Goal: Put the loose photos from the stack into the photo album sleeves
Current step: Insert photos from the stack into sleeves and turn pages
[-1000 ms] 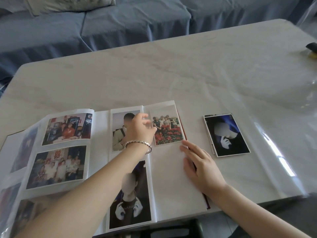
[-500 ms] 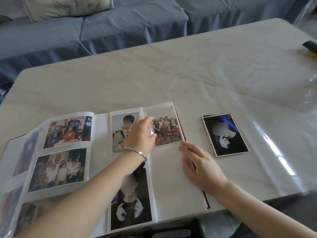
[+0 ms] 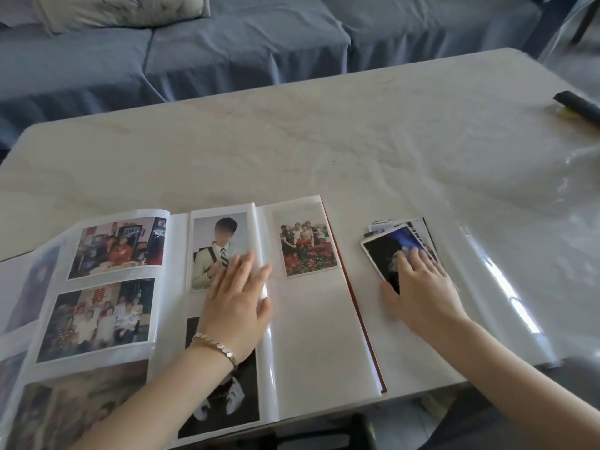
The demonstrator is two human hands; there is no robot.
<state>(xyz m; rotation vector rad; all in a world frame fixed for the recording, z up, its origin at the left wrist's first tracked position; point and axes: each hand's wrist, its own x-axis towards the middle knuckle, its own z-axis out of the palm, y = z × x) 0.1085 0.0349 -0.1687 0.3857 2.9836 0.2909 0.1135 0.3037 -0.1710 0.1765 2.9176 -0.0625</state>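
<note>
On the fanned stack of loose glossy photos (image 3: pixel 381 254), right hand (image 3: pixel 418 287) lies flat: fingers straight and spread over the dark top print, thumb at its near edge. Nothing pinched; likely sliding the top one free. Left hand (image 3: pixel 237 300), silver beaded bracelet (image 3: pixel 216 345) at the wrist, equally flat and uncurled, presses the open white-paged photo album (image 3: pixel 318 336) at the divide between sleeve columns, probably to keep the page from lifting. Stack sits just right of the album's red-edged cover, within easy reach. Upper right sleeve holds a small flower-garden group print (image 3: pixel 306 243); the space below it looks unfilled. Surface: pale marble-look table (image 3: pixel 292 141) under a clear, glare-catching plastic sheet (image 3: pixel 519 254). Black object (image 3: pixel 578 107) at far right edge, unidentifiable. Beyond: blue-covered sofa (image 3: pixel 227 43), pale cushion (image 3: pixel 120 8).
</note>
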